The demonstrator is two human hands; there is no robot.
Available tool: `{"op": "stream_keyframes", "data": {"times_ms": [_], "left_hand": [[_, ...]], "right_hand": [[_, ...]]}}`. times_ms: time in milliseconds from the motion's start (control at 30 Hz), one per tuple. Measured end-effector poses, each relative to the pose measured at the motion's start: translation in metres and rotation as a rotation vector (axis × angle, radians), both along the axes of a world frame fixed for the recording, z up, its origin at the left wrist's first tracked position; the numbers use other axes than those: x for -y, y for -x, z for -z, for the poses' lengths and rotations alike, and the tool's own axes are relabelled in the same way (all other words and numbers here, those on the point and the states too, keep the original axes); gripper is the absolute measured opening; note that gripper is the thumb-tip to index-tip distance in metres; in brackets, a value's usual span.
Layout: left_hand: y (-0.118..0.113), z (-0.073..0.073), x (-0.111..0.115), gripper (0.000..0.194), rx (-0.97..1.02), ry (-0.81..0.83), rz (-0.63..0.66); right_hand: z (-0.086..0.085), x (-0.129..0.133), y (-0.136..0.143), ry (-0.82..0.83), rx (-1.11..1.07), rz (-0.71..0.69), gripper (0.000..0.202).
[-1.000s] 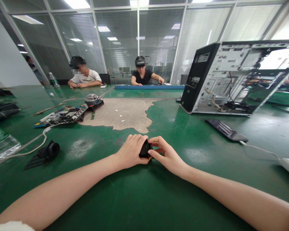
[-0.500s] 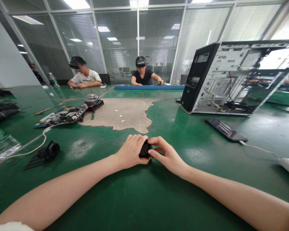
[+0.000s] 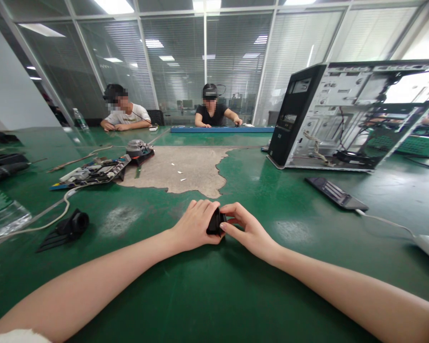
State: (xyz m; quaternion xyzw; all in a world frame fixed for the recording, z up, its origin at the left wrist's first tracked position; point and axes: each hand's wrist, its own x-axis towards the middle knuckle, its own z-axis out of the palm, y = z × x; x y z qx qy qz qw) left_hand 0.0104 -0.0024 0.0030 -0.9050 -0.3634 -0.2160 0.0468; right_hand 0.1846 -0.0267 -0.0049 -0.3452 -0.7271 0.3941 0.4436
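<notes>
A small black box-shaped part (image 3: 214, 225) sits low over the green table between my hands; its exact kind cannot be made out. My left hand (image 3: 196, 223) is wrapped round its left side, hiding much of it. From the right, my right hand (image 3: 248, 229) pinches its right edge between thumb and fingers. Beyond my hands lies a bare, ragged-edged patch (image 3: 186, 166) of the tabletop with several white scraps on it. Off to the left rests a black plastic piece (image 3: 69, 226) with a round opening and a slatted foot.
An open computer case (image 3: 307, 119) stands at the right, with a dark phone-like device (image 3: 336, 193) on a white cable before it. Left lie a circuit board (image 3: 93, 171), a round fan-like unit (image 3: 139, 148) and a plastic bottle (image 3: 3, 209). Two people sit across the table.
</notes>
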Motion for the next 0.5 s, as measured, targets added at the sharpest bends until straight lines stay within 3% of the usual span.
{"op": "stream_keyframes", "data": {"times_ms": [267,500], "left_hand": [[0.0002,0.0010,-0.0006,0.054,0.004,-0.012,0.009],[0.0004,0.0012,-0.0004,0.055,-0.016,-0.010,-0.001]], "right_hand": [[0.0011,-0.0014,0.0006,0.117,0.053,-0.009,0.032],[0.0009,-0.0002,0.0003,0.026,-0.048,-0.045,0.023]]}}
